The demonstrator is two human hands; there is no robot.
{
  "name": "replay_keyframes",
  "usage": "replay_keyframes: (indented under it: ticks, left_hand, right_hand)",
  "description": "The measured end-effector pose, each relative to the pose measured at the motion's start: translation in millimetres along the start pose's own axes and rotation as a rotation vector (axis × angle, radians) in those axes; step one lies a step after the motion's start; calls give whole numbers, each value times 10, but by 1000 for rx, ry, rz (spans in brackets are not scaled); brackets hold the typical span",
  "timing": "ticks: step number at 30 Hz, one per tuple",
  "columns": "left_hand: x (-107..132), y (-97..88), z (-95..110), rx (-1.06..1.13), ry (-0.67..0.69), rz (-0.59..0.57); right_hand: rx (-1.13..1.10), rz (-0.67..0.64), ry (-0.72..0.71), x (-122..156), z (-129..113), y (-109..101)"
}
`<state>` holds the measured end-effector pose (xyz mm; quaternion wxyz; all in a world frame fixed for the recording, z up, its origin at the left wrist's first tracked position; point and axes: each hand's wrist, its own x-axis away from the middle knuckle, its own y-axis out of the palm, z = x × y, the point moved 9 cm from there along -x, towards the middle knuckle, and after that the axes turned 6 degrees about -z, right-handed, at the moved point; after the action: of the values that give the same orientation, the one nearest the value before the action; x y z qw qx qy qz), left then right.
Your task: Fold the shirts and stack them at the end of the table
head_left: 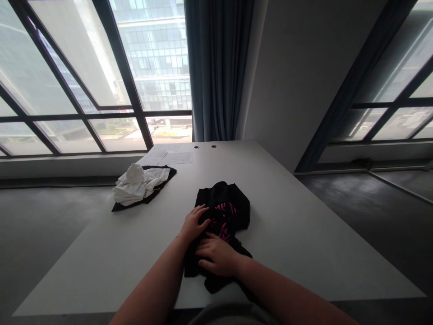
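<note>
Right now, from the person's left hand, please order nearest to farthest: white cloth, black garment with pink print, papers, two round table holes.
1. Black garment with pink print: under the left hand, touching it.
2. White crumpled cloth: to the left, on another black garment.
3. Papers: far back on the table.
4. Two round holes: at the table's far end.
</note>
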<state>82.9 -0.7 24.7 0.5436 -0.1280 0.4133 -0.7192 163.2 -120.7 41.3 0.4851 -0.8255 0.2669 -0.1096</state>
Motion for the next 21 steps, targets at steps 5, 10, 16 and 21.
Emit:
replay_keyframes:
  ticks: [5, 10, 16, 21]
  left_hand:
    - [-56, 77, -157, -21, -97, -22]
    - [-74, -31, -288, -103, -235, 18]
    - [-49, -176, -407, -171, -353, 89]
    - [110, -647, -706, -272, -509, 276]
  right_hand:
    - [-12, 115, 121, 45, 97, -65]
    - [-18, 234, 311, 124, 334, -139]
    - [112, 264, 469, 202, 463, -152]
    - [207, 211, 675, 345, 946, -342]
